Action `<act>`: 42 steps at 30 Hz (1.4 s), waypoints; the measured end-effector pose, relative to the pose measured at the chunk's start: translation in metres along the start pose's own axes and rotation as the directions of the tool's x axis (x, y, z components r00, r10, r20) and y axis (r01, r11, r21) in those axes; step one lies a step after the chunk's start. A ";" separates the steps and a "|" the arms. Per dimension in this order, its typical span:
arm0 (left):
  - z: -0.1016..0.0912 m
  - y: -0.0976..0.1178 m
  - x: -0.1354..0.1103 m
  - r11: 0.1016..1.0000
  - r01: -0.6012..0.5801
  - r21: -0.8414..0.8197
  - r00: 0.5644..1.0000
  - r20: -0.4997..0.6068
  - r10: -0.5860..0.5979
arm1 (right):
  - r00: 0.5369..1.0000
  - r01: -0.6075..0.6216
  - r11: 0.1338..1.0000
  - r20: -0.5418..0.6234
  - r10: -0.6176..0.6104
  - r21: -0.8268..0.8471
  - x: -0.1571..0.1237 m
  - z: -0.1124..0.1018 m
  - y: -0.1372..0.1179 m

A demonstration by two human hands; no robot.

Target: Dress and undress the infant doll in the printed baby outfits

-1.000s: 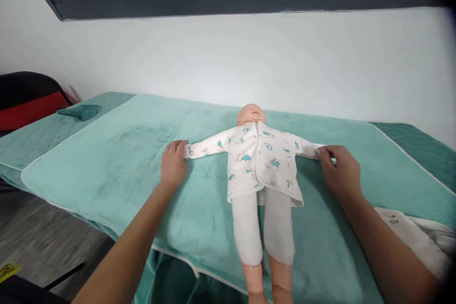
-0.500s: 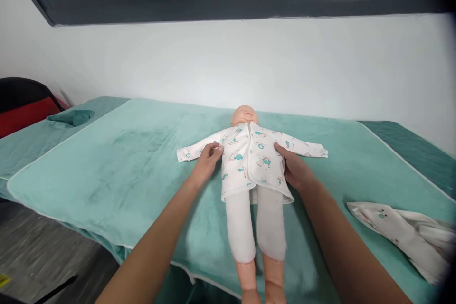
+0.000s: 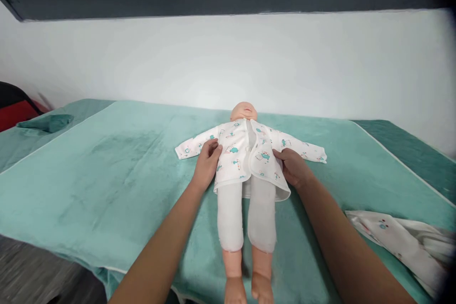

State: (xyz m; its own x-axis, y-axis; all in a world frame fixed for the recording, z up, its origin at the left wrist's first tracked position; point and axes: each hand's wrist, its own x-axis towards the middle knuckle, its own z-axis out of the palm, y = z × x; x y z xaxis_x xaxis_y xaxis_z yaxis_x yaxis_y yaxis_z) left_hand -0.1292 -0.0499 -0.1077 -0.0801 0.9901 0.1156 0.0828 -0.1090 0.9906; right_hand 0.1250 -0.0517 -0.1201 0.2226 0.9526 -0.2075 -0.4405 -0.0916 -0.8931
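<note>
A baby doll point(image 3: 244, 111) lies on its back, head toward the wall and feet toward me. It wears a white printed baby jacket point(image 3: 233, 164), its sleeves spread out to both sides. The jacket's front edges part below the chest, and white material covers the thighs and knees. My left hand point(image 3: 207, 164) is closed at the jacket's left side, thumb against the cloth. On the opposite side, my right hand point(image 3: 294, 168) pinches the jacket's edge between thumb and fingers. Fingers under the cloth are partly hidden.
A green plush cover point(image 3: 107, 175) spreads over the table. Folded white printed clothing point(image 3: 402, 242) lies at the right. Dark green cloth point(image 3: 46, 122) and a red and black item point(image 3: 16, 109) are at the far left. A white wall point(image 3: 228, 61) stands behind.
The jacket's front gap has widened, and its right lower corner flares out more. The doll's legs sit farther left in view. Both hands stay at the jacket's sides; the camera has shifted slightly.
</note>
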 end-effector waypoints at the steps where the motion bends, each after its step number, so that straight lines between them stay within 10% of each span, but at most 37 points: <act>1: -0.001 -0.002 0.000 1.000 -0.028 0.015 1.000 -0.009 0.028 | 1.000 -0.016 1.000 -0.001 0.016 -0.005 0.001 -0.001 0.000; 8: -0.007 -0.003 -0.010 0.983 -0.126 0.137 0.990 -0.043 0.133 | 1.000 -0.006 0.999 -0.009 0.005 -0.049 -0.013 0.002 -0.001; 11: -0.014 0.001 -0.029 0.963 -0.218 0.157 0.976 0.032 0.215 | 0.972 0.161 0.966 -0.135 -0.191 -0.204 -0.032 0.001 0.002; 15: -0.023 0.009 -0.059 0.868 -0.448 0.213 0.890 0.196 0.411 | 0.724 0.543 0.569 0.001 -0.690 -0.617 -0.071 0.005 0.012; 18: -0.023 0.015 -0.072 0.836 -0.507 0.210 0.849 0.286 0.444 | 0.587 0.722 0.279 0.347 -0.732 -0.633 -0.097 0.011 0.020; 21: -0.020 0.017 -0.075 0.831 -0.511 0.220 0.837 0.347 0.423 | 0.526 0.725 0.130 0.422 -0.738 -0.676 -0.110 0.018 0.024; 36: -0.019 0.007 -0.088 0.590 -0.685 0.427 0.700 0.162 0.695 | 0.604 0.761 0.325 0.430 -0.671 -0.562 -0.125 0.012 0.023; 42: -0.018 0.006 -0.085 0.608 -0.666 0.432 0.733 0.231 0.639 | 0.584 0.743 0.243 0.426 -0.691 -0.623 -0.123 0.013 0.026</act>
State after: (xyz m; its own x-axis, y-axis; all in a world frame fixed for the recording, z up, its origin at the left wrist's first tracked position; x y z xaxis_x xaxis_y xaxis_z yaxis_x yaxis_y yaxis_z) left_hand -0.1396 -0.1367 -0.1099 0.2241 0.6770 0.7011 0.5327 -0.6875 0.4936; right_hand 0.0749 -0.1673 -0.1124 0.0638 0.7432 0.6660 0.6004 0.5045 -0.6205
